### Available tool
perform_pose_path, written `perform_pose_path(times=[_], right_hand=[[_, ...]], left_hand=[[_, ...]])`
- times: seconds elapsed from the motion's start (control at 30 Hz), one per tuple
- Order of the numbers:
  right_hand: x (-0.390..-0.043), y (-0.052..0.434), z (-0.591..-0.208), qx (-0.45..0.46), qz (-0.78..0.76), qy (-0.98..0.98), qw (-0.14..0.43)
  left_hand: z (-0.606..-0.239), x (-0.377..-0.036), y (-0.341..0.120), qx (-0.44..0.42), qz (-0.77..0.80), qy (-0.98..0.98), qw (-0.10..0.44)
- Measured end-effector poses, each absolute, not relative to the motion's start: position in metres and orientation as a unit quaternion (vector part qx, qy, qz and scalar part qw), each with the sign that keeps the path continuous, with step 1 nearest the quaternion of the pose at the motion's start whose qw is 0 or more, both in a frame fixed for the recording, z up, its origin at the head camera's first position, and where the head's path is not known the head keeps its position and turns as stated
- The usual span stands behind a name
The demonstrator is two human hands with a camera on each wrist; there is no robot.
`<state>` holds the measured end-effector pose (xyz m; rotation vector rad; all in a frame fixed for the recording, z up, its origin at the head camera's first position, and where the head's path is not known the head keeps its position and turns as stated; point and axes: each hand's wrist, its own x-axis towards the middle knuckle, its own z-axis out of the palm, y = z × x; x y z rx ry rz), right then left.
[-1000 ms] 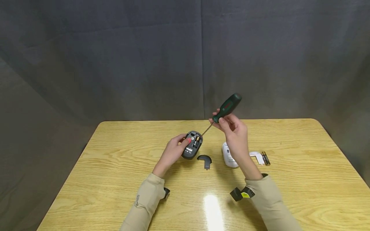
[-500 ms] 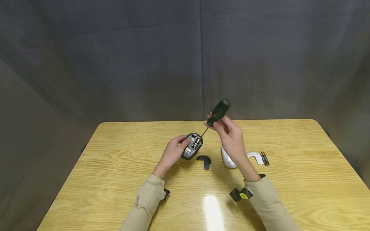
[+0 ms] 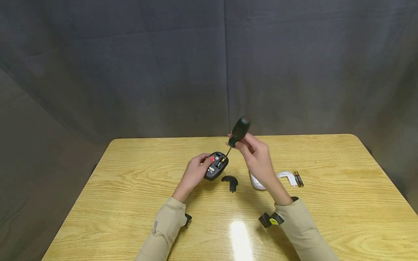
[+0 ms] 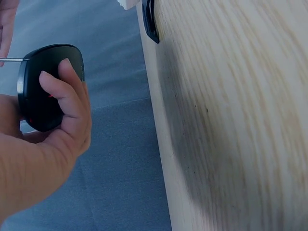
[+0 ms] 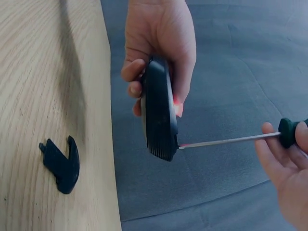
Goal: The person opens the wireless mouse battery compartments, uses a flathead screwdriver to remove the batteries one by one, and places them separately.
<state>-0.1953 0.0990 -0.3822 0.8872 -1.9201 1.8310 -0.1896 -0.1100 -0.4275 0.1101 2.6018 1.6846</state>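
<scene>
A small pale logo is printed on the left sleeve, too small to be read; no other writing can be made out.

A black computer mouse is held underside up above the middle of the table, gripped in the left hand, whose fingers are curled round its body. Batteries are seen in its open compartment, and a red light glows on its underside. In the left wrist view the curled fingers are seen wrapped over the mouse's black shell.

Just beside the mouse, nearer the person, a black battery cover lies on the table.

A green-handled screwdriver is pinched low on its handle by the right hand, fingers clenched round it. Its thin metal shaft slants down, and the tip meets the far end of the mouse, as shown in the right wrist view.

Behind the right forearm, a white mouse rests on the table, partly hidden. Further toward the right edge lie a white cover and loose batteries.

The table is of light yellow wood grain with rounded corners and a glossy glare near its front edge. A dark grey cloth backdrop hangs behind it.
</scene>
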Motion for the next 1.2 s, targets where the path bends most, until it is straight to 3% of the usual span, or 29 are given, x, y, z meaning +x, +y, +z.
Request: perform_pose_path(times=[0.33, 0.67, 0.83, 0.93, 1.1, 1.2], right_hand=[[-0.194, 0.098, -0.384, 0.328, 0.578, -0.722, 0.191], [-0.196, 0.1, -0.388, 0.292, 0.661, -0.668, 0.179], [-0.196, 0.1, -0.389, 0.277, 0.677, -0.66, 0.171], [-0.194, 0.097, -0.388, 0.296, 0.649, -0.67, 0.207], [-0.191, 0.09, -0.386, 0.345, 0.523, -0.708, 0.326], [-0.19, 0.086, -0.387, 0.369, 0.477, -0.716, 0.352]], left_hand=[[-0.424, -0.188, -0.11, 0.054, 0.528, 0.848, 0.023], [-0.429, -0.189, -0.114, 0.021, 0.653, 0.753, 0.079], [-0.428, -0.189, -0.112, 0.026, 0.643, 0.763, 0.066], [-0.427, -0.189, -0.112, 0.024, 0.641, 0.764, 0.065], [-0.426, -0.189, -0.112, 0.007, 0.676, 0.731, 0.088], [-0.426, -0.189, -0.112, 0.001, 0.693, 0.714, 0.101]])
